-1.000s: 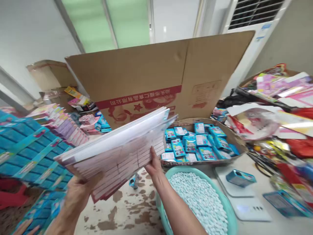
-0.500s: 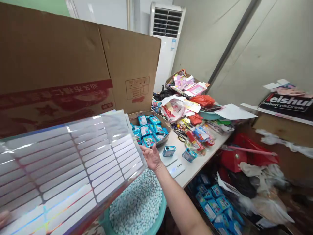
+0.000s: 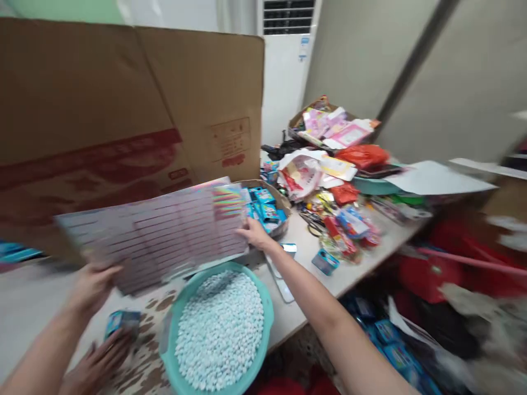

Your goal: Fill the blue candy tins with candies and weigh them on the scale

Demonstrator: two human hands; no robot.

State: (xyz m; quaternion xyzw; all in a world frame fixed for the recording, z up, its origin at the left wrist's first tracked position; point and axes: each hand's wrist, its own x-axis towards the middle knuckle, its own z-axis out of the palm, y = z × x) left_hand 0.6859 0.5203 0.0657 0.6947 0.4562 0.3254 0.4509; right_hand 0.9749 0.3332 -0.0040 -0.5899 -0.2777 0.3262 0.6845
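A large shiny sheet of stickers (image 3: 177, 230), printed with rows of long strips, is stretched between my two hands above the table. My left hand (image 3: 94, 280) is closed on its lower left edge, slightly blurred. On the right edge, my right hand (image 3: 256, 235) pinches the sheet between thumb and fingers. Just below stands a turquoise basin (image 3: 268, 310) full of small pale blue and white pellets (image 3: 222, 329). Behind my right hand, a cardboard tray (image 3: 282, 230) holds several small blue boxes (image 3: 267, 213).
At the lower left, another person's hand (image 3: 101, 359) holds a small blue box (image 3: 123, 321). A tall cardboard carton (image 3: 214, 82) rises behind the sheet. Packets (image 3: 341, 233), papers and a red bag (image 3: 362, 156) crowd the table's right side. More blue boxes (image 3: 397, 351) lie below the edge.
The sheet has moved away from me and tilted more upright, showing the full basin. My left hand has come into fuller view, as has the other person's hand. The view has shifted.
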